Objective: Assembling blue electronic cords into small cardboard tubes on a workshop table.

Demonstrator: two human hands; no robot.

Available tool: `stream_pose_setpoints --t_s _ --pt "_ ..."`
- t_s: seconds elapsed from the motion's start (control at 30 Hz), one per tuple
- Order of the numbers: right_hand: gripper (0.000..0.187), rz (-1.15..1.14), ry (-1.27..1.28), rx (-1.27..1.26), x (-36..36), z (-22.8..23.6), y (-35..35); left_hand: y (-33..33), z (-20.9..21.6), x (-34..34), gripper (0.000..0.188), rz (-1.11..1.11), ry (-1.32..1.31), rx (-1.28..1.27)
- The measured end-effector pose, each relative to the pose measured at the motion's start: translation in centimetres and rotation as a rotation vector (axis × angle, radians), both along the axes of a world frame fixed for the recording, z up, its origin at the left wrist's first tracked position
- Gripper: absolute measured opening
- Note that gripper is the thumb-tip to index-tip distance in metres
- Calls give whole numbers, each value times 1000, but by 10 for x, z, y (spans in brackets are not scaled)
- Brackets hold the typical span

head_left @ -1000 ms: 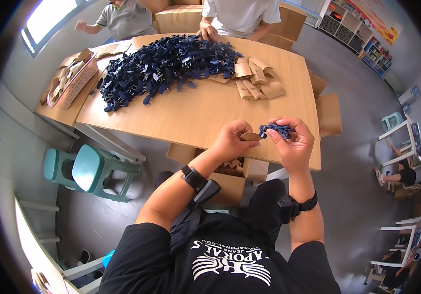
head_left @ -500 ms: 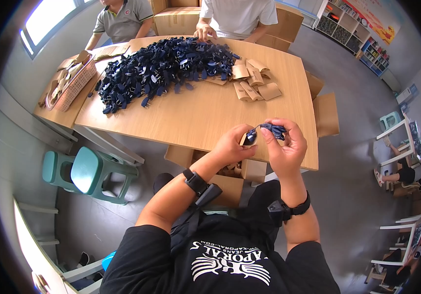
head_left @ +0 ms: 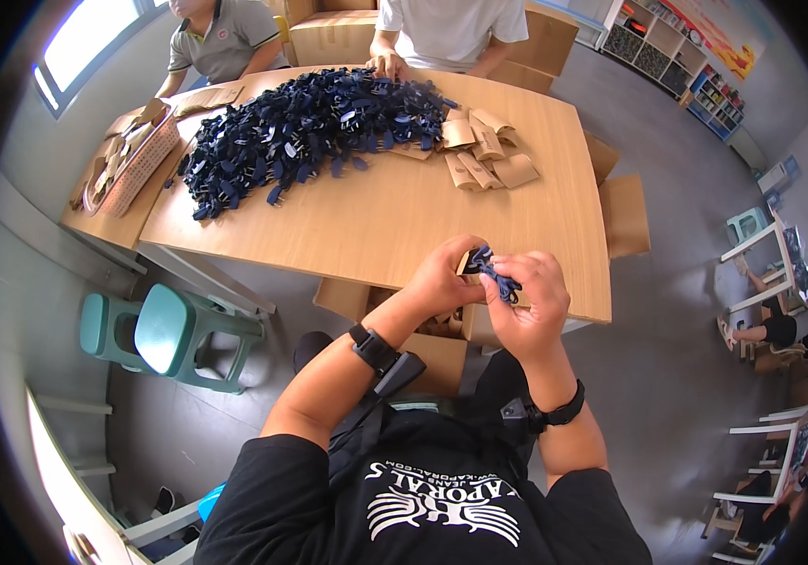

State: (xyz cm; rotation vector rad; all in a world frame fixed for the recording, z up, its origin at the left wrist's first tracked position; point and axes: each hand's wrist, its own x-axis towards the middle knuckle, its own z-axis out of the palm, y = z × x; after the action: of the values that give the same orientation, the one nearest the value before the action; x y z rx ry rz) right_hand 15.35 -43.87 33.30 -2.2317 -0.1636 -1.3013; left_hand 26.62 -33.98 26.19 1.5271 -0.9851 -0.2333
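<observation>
Head view — cord bundle (head_left: pixel 508 284), dark blue, looped, compact

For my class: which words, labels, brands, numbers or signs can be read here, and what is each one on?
Black T-shirt: readable white lettering, upside down, with a white design; wording not quoted here.
Grey polo shirt: small reddish badge, too small to read.
Red-orange wall poster: markings too blurred to read.
Brown packets: small dark marks, too small to read.

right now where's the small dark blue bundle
In the head view, the dark blue bundle is just right of centre, held in the right hand, beside the left hand, by the near edge of the table.
</observation>
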Motion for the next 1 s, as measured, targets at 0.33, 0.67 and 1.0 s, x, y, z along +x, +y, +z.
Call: stream_pose_setpoints --t_s 0.33,0.67,1.0 --pt "18 -32 202 81 -8 8 -2 0 3 -2 42 -12 -36 46" --pt "28 175 472 -150 4 21 -11 0 -8 7 36 -116 -142 -22" --pt "22 251 388 -42 10 10 -21 7 -1 13 38 -353 252 55"
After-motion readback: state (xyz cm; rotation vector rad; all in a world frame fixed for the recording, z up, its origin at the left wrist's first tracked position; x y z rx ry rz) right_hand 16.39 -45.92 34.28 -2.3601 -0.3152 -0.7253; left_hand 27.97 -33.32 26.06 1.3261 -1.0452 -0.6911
